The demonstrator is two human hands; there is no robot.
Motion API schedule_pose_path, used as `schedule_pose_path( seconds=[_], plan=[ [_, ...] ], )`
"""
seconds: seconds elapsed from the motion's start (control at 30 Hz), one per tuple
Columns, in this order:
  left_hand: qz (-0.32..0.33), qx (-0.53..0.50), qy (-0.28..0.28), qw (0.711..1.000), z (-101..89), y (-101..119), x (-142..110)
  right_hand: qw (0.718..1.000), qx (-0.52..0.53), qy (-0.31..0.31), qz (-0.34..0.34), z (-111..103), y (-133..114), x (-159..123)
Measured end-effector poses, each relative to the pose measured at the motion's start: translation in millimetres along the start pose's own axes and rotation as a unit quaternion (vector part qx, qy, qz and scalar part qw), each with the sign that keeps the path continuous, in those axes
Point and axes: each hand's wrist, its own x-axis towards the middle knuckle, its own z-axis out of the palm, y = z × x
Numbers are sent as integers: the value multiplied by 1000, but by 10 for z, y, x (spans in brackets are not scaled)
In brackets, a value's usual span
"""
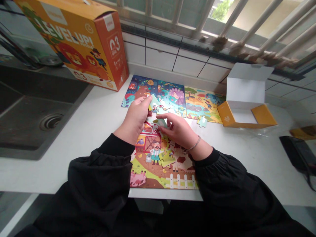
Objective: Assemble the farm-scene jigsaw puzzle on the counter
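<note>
My left hand (138,115) pinches a light green and yellow jigsaw piece (154,101) above the upper part of the farm puzzle. Close beside it, my right hand (176,128) holds another pale green jigsaw piece (161,122) between thumb and fingers. Below both hands lies the farm puzzle (150,171), showing a farmer, a barn, a pig and a white fence. A loose green piece (167,158) rests on top of it. My hands and sleeves hide parts of the puzzle's upper area and sides.
Behind lie a dark blue forest puzzle (140,87) and a yellow savanna puzzle (197,102). A loose piece (202,121) sits near an open orange box (247,115). The large orange box (81,42) stands by the sink (44,125). A black device (298,158) is at right.
</note>
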Motion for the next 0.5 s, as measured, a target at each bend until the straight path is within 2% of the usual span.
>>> schedule_pose_path(
  seconds=[0.27, 0.5],
  plan=[
    [6, -10, 16, 1000, -9, 24, -7, 999, 1, -6, -48, 5, 10, 1],
    [0, 5, 8, 1000, 6, 36, -16, 995, 54, -22, 80, -16, -52, -39]
  ],
)
